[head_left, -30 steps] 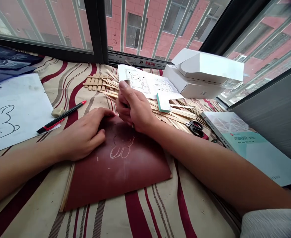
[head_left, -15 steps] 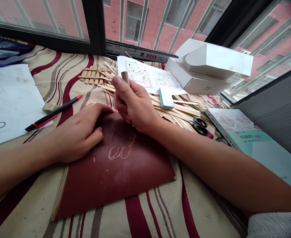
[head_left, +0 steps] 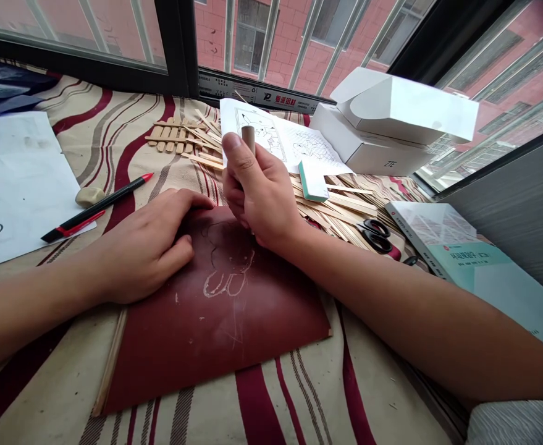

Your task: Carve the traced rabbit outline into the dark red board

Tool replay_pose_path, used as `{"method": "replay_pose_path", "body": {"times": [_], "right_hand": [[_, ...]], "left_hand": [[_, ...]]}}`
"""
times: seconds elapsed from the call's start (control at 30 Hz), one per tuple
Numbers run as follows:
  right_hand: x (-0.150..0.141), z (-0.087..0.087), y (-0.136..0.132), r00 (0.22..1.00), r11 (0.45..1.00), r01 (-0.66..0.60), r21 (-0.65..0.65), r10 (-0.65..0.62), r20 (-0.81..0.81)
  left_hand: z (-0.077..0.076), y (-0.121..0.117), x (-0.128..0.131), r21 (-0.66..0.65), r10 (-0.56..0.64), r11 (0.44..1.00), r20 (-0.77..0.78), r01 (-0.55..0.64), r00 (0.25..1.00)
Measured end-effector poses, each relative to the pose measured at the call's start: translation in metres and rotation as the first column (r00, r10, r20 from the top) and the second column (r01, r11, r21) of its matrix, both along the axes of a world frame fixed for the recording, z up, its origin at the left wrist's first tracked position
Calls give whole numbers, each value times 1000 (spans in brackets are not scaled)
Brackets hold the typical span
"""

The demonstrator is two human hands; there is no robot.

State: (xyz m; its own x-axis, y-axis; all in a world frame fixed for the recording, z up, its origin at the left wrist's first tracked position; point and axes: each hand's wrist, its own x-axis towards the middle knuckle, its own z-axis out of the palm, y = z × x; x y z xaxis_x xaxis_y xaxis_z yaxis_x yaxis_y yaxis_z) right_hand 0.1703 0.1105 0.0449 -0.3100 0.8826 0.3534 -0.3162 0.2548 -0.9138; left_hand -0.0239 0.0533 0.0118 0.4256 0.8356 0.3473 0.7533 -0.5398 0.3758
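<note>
Two hands over a scratch board, seen from my head camera. My left hand (head_left: 146,247) lies at 9 o'clock on the dark red scratch board (head_left: 215,352), its fingers lightly curled, spread narrow and pressing on the surface, holding nothing. My right hand (head_left: 262,198) stands at 12 o'clock on the board's upper edge, its fingers closed tight around a pale cylindrical handle (head_left: 248,138) — the top juts above my fist, and the lower end is mostly hidden, so I cannot tell whether its tip touches the board. A white scratched rabbit outline (head_left: 228,278) sits mid-board, just below that fist.

Around the board, on a striped cloth (head_left: 271,402): at 1 o'clock, a printed cartoon sheet (head_left: 280,139), a green-edged block (head_left: 312,180), and loose wooden craft sticks (head_left: 340,213); at 2 o'clock, a white ZTE box (head_left: 368,151); at 3 o'clock, black-handled scissors (head_left: 375,236) and a book (head_left: 475,272); at 9 o'clock, a red-and-black marker (head_left: 97,207) beside a paper with a rabbit drawing (head_left: 21,179).
</note>
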Motion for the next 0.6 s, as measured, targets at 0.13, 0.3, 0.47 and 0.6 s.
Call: {"method": "replay_pose_path", "body": {"times": [0.13, 0.3, 0.47, 0.6], "right_hand": [[0, -2, 3, 999, 999, 47, 3, -47, 4], [-1, -4, 3, 995, 994, 84, 63, -87, 47], [-2, -1, -8, 982, 979, 111, 170, -134, 134], [-3, 5, -13, 977, 986, 8, 167, -43, 211]], "left_hand": [[-1, 1, -1, -1, -7, 1000, -3, 7, 1000], [0, 1, 1, -13, -7, 1000, 9, 7, 1000], [5, -1, 5, -58, 20, 998, 17, -19, 1000], [9, -2, 7, -85, 26, 996, 14, -24, 1000]]}}
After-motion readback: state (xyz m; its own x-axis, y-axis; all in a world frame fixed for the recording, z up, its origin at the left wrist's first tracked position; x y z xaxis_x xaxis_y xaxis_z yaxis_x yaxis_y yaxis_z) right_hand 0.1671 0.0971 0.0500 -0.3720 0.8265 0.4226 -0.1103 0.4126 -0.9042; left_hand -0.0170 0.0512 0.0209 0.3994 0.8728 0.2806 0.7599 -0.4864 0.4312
